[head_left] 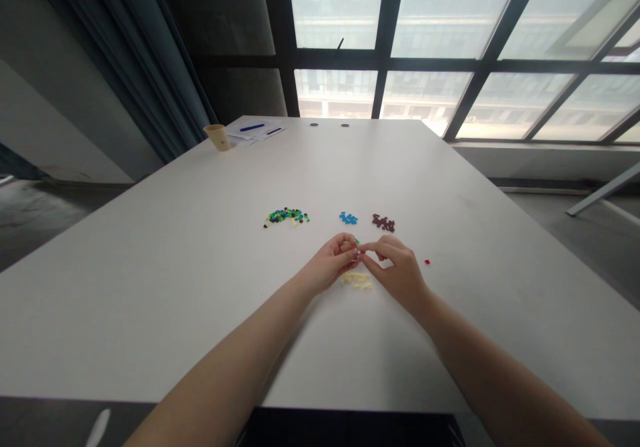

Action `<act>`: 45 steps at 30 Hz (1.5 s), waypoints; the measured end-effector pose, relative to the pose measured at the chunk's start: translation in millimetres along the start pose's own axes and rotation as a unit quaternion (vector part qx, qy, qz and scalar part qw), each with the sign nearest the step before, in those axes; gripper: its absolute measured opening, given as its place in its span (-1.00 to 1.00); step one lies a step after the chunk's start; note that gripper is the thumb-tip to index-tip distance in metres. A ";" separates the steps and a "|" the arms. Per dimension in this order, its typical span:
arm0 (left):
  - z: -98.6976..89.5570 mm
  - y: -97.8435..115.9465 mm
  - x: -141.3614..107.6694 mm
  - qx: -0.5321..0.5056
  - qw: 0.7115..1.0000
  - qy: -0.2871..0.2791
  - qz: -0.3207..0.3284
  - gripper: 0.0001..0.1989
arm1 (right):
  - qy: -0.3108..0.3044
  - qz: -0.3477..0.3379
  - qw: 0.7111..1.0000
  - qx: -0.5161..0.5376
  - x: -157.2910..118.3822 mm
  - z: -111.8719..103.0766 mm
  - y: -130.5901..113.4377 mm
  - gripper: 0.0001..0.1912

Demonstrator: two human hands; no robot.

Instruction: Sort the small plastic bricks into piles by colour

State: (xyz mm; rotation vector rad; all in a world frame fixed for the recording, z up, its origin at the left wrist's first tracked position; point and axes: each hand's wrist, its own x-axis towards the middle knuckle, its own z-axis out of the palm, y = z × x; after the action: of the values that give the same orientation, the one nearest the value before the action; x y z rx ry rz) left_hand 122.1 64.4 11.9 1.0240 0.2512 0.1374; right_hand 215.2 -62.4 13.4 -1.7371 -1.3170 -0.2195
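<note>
At six o'clock from the fingertips, just on the near side of the hands, lie yellow pieces (357, 280). At the centre, the left hand (327, 265) pinches a green piece (357, 241); the right hand (400, 270) brings thumb and forefinger to the same spot. Whether it grips a piece of its own, I can't tell. This looks like close finger work on tiny parts; any move there calls for a light, exact pinch and a steady left hand.

At three o'clock, a red piece (427, 261) lies alone on the table (320, 173). Farther off are brown pieces (383, 223) at one, blue pieces (349, 218) near twelve and a mixed pile (287, 217) at ten. Well beyond, towards ten, stands a cup (218, 138) beside papers (245, 133).

Fingers hide most of the green piece, and the hands partly cover the yellow ones; single shapes are too small to read.
</note>
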 end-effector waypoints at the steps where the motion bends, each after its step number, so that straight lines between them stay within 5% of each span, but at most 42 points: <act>1: 0.3 0.2 -0.1 0.001 1.000 0.003 -0.001 -0.68 | -0.001 0.000 1.000 -0.001 -0.1 -0.2 0.0 -0.92; 13: 5.0 3.8 -1.3 0.024 0.999 0.027 0.008 -0.68 | 0.003 -0.004 1.000 -0.005 3.1 -4.3 -0.3 -0.90; 18: -21.2 16.5 9.2 0.087 0.976 0.184 0.078 -0.77 | 0.085 0.084 0.991 -0.067 15.9 -36.4 19.5 -0.87; 21: -52.3 27.0 15.6 0.245 0.904 0.325 0.132 -0.89 | 0.057 0.191 0.972 -0.126 18.7 -53.4 38.0 -0.85; 24: -79.1 35.9 14.3 0.482 0.759 0.408 0.159 -0.91 | -0.031 0.295 0.938 -0.181 16.8 -56.2 52.5 -0.86; 27: -93.1 39.2 8.5 0.626 0.626 0.461 0.066 -0.79 | -0.117 0.358 0.902 -0.212 14.5 -50.0 60.6 -0.87; 29: -96.9 37.9 6.3 0.664 0.584 0.468 0.000 -0.72 | -0.157 0.379 0.884 -0.223 13.7 -45.8 63.2 -0.86; 37: -108.6 31.2 10.8 0.687 0.579 0.438 0.023 -0.69 | -0.183 0.403 0.864 -0.240 13.4 -41.8 64.1 -0.82; 45: -112.0 32.3 10.7 0.674 0.587 0.442 0.073 -0.67 | -0.175 0.378 0.887 -0.202 12.2 -48.0 64.8 -0.79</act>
State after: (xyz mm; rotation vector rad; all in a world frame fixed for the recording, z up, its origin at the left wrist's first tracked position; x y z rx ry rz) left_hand 102.2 176.0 -17.4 2.4780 1.3453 0.6918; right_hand 291.9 -90.4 12.4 -2.6090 -0.7524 0.3040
